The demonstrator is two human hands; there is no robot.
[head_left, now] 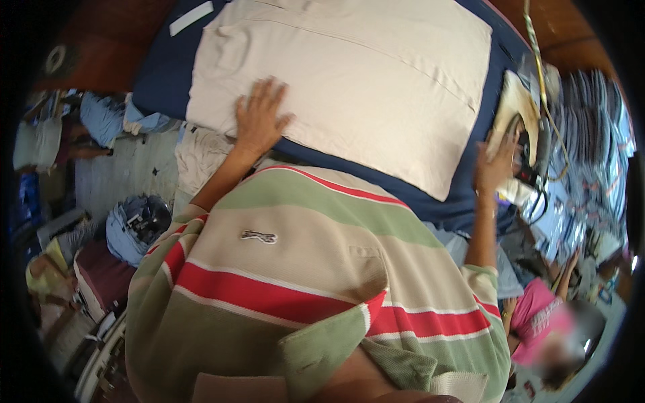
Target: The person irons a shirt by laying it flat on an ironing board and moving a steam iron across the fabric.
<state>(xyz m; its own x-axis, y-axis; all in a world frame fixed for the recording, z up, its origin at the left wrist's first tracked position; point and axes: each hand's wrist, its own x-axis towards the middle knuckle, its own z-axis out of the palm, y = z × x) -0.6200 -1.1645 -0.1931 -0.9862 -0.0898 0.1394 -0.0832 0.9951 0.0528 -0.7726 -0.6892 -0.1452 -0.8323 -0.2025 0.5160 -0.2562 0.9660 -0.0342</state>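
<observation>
My left hand (pixel 259 117) lies flat on the cream cloth (pixel 349 80), fingers spread and pressed down near its near-left corner. That grip pins the cloth and pinches nothing. The cloth is spread smooth over the navy-padded worktop (pixel 161 74), its long axis running from the far-left corner toward the near-right edge, so most of it lies to the right of and beyond my left hand.

My right hand (pixel 496 164) is up at the worktop's right edge, fingers open and reaching onto the iron (pixel 517 111), which stands tipped on end just off the cloth's right side. I cannot tell whether that hand has closed on the handle. The iron is therefore on my right hand's side, well apart from my left, with the whole cloth between them. A cord (pixel 537 54) runs up from the iron past the far-right corner.
</observation>
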